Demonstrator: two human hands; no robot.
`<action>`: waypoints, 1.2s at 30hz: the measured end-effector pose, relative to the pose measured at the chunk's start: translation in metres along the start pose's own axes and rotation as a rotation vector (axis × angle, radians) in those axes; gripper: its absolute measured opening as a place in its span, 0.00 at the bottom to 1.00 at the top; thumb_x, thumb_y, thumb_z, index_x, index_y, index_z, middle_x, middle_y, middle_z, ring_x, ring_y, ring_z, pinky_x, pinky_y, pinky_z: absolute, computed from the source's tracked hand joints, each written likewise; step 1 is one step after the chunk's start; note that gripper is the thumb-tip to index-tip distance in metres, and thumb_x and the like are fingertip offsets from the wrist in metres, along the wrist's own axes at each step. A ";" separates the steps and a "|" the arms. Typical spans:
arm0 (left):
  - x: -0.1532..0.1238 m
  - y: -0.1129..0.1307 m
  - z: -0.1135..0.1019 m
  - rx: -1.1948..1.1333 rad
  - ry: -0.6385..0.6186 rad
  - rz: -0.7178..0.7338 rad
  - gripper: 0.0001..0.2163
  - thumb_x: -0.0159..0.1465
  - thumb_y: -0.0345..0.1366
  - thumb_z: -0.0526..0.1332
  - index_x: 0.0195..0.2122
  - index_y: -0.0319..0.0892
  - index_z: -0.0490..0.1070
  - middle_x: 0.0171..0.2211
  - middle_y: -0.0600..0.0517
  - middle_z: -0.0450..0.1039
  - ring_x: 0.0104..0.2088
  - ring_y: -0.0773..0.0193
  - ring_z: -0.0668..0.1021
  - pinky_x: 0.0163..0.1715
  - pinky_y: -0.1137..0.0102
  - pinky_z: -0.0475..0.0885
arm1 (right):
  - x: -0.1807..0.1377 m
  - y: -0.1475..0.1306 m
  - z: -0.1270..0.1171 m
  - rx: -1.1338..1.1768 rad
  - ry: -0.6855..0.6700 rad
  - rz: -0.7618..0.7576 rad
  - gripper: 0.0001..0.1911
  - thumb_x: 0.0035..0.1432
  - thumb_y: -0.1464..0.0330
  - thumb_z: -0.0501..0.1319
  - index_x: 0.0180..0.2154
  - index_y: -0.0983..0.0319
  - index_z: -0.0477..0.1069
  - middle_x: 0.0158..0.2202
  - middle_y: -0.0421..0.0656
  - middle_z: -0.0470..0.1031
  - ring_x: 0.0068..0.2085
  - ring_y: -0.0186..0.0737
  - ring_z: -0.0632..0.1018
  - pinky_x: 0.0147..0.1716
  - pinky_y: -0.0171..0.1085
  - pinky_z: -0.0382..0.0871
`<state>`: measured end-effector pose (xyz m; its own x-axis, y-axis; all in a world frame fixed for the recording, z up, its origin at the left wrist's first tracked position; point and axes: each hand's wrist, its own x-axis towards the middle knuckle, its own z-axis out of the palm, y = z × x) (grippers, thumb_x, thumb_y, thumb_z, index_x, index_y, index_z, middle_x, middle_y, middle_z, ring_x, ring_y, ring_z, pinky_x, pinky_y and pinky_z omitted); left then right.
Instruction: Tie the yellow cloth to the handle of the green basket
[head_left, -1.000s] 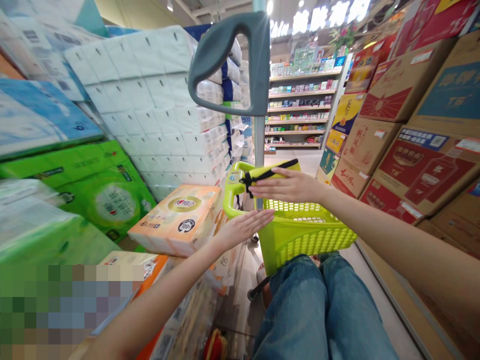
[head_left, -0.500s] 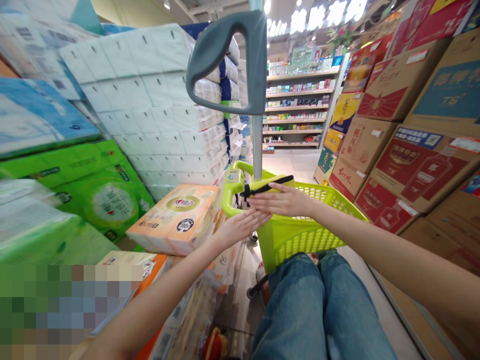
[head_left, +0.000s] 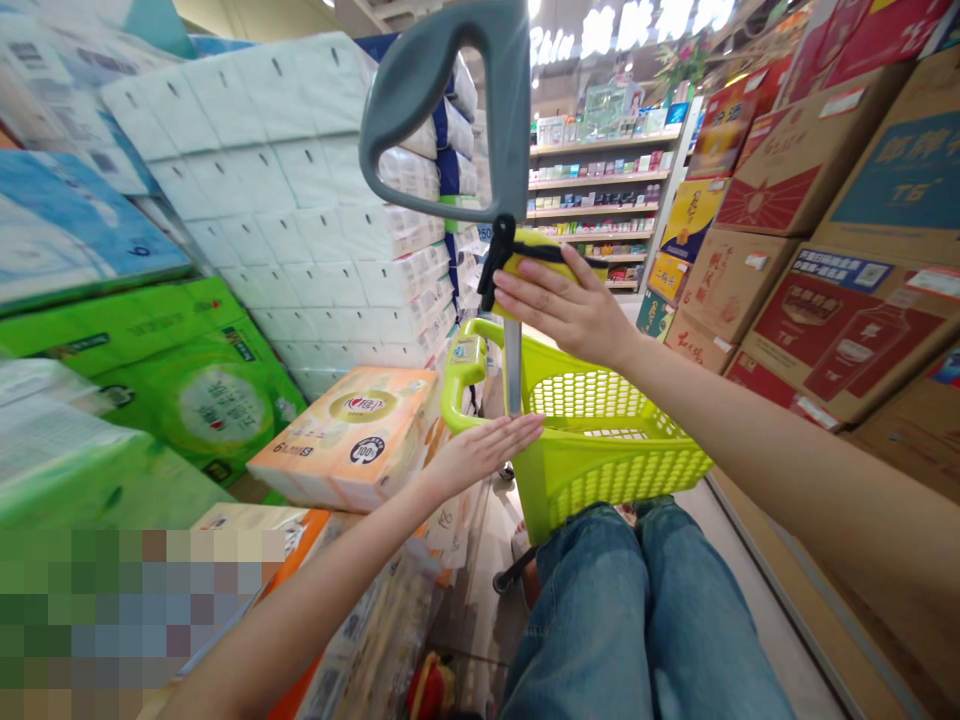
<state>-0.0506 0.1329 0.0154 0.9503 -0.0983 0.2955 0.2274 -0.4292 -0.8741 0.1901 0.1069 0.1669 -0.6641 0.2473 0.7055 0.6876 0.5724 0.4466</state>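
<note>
A lime-green trolley basket (head_left: 615, 470) stands in front of my knees, with a grey looped handle (head_left: 510, 120) at the top of its upright metal pole (head_left: 513, 370). High on the pole, just under the loop, my right hand (head_left: 559, 305) holds a soft yellow item with black strips (head_left: 544, 250) against it. The item's exact kind is unclear. My right fingers lie across its near side, with the thumb along the top. Lower down, my left hand (head_left: 491, 445) lies with straight fingers at the basket's near rim, beside the foot of the pole.
On the left rise stacked white tissue packs (head_left: 300, 190), green packs (head_left: 202, 390) and an orange tissue pack (head_left: 352, 420). Printed cartons (head_left: 825, 330) line the right side. Stocked shelves (head_left: 600, 180) stand far ahead. My jeans-clad legs (head_left: 600, 610) are below the basket.
My right hand has risen along the pole with the yellow-and-black item, from the basket rim to just below the grey handle. My left hand has stayed near the rim.
</note>
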 end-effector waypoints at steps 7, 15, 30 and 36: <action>-0.002 0.001 0.004 -0.062 -0.060 0.030 0.27 0.68 0.26 0.49 0.69 0.42 0.52 0.71 0.50 0.51 0.67 0.70 0.63 0.64 0.73 0.61 | -0.061 -0.040 0.027 -0.093 -0.216 -0.453 0.25 0.69 0.70 0.53 0.64 0.50 0.60 0.66 0.28 0.62 0.67 0.24 0.61 0.70 0.33 0.40; 0.001 -0.001 -0.002 0.045 -0.027 0.024 0.28 0.68 0.26 0.47 0.70 0.40 0.50 0.72 0.52 0.46 0.70 0.69 0.54 0.68 0.72 0.54 | 0.019 0.017 -0.024 0.029 -0.096 -0.109 0.31 0.70 0.71 0.50 0.66 0.37 0.49 0.66 0.23 0.61 0.65 0.32 0.65 0.70 0.42 0.44; -0.002 0.002 0.006 -0.003 -0.004 0.012 0.29 0.67 0.26 0.49 0.70 0.38 0.49 0.72 0.50 0.44 0.69 0.68 0.56 0.67 0.72 0.57 | -0.037 -0.019 0.009 -0.052 -0.178 -0.468 0.26 0.69 0.72 0.52 0.66 0.53 0.57 0.65 0.31 0.64 0.66 0.25 0.62 0.70 0.36 0.40; 0.000 0.000 0.001 0.031 0.003 0.010 0.29 0.67 0.24 0.47 0.70 0.38 0.49 0.72 0.50 0.44 0.70 0.69 0.54 0.67 0.72 0.57 | 0.014 0.011 -0.015 -0.018 -0.072 -0.089 0.32 0.71 0.71 0.47 0.68 0.38 0.42 0.67 0.26 0.59 0.65 0.33 0.64 0.70 0.44 0.43</action>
<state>-0.0501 0.1339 0.0153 0.9519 -0.1049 0.2877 0.2245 -0.3999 -0.8886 0.1929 0.1056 0.1899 -0.7420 0.2520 0.6212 0.6295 0.5807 0.5163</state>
